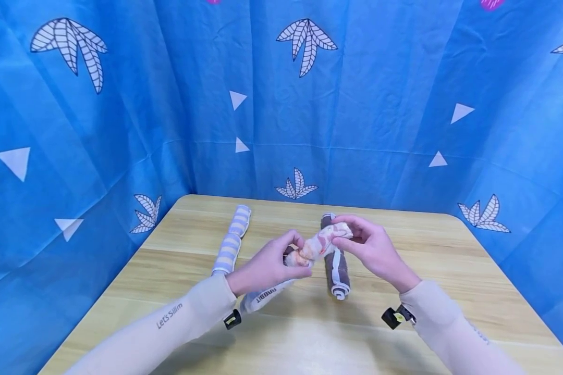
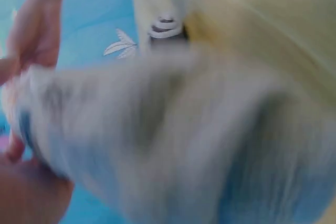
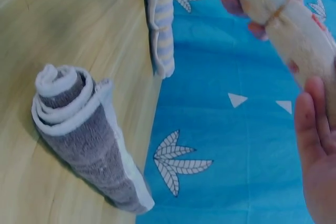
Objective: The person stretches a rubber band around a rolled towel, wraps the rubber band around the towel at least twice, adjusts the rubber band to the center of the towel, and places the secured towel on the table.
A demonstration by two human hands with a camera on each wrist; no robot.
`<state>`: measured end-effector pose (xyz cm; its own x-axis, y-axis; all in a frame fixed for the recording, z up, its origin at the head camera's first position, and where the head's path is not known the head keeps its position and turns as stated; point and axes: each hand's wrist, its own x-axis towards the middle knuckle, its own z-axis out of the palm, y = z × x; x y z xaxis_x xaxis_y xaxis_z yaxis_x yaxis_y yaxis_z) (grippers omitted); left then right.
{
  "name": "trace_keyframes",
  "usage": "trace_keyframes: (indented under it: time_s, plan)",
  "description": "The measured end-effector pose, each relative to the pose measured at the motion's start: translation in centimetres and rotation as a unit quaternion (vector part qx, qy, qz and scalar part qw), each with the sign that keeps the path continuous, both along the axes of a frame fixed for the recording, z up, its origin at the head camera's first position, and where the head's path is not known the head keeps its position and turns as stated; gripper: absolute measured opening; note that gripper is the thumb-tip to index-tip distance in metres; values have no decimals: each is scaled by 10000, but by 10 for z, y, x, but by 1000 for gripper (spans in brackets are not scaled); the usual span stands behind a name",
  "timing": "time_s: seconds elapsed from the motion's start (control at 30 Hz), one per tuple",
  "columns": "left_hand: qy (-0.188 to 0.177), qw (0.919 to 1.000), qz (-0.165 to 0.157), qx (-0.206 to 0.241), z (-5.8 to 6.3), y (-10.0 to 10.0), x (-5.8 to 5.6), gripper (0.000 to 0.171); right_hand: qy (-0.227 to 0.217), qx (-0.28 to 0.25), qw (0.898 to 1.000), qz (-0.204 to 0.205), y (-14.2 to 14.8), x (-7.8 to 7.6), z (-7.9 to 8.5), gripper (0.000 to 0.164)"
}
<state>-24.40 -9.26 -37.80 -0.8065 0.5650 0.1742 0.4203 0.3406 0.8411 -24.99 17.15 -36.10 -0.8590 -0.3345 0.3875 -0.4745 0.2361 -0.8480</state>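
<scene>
Gripping a printed cloth roll (image 1: 322,244) above the wooden surface (image 1: 450,260), we curl our left hand (image 1: 273,263) around it while our right hand (image 1: 374,251) pinches its far end; a brown roll (image 1: 343,272) lies toward the far edge, a striped roll (image 1: 229,247) near the far left corner.

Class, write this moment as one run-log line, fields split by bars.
left hand: grips patterned cloth roll | right hand: pinches same roll | striped roll: on table | dark roll: on table
</scene>
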Motion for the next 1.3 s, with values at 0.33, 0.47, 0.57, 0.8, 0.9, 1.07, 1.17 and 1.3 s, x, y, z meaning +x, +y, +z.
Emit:
trace_keyframes:
  time_s: [0.33,0.47,0.57,0.8,0.9,1.07,1.17,1.3]
  plan:
    - [4058,8997,650,-1469,-12,6,4,31,90,-34,9958,-915,-15,6,2,34]
    - [4498,8818,511,-1323,-15,5,2,40,115,105,9929,-1180,-17,7,4,34]
    - [4576,8777,492,-1336,-14,5,3,41,105,87,9908,-1350,-18,7,3,34]
    - [4445,8787,578,-1639,-8,8,8,30,46,-91,9873,-1587,-24,11,10,30]
    - [4447,8749,575,-1830,-5,11,8,35,51,-40,9867,-1626,-25,10,11,28]
    - [4417,8647,537,-2332,1,15,10,53,70,167,9863,-1642,-25,3,6,23]
    - [4333,8658,553,-2443,0,14,11,55,-12,200,9869,-1601,-27,2,5,24]
    - [4277,8719,507,-2331,-6,9,11,40,-134,198,9872,-1575,-28,-1,5,25]
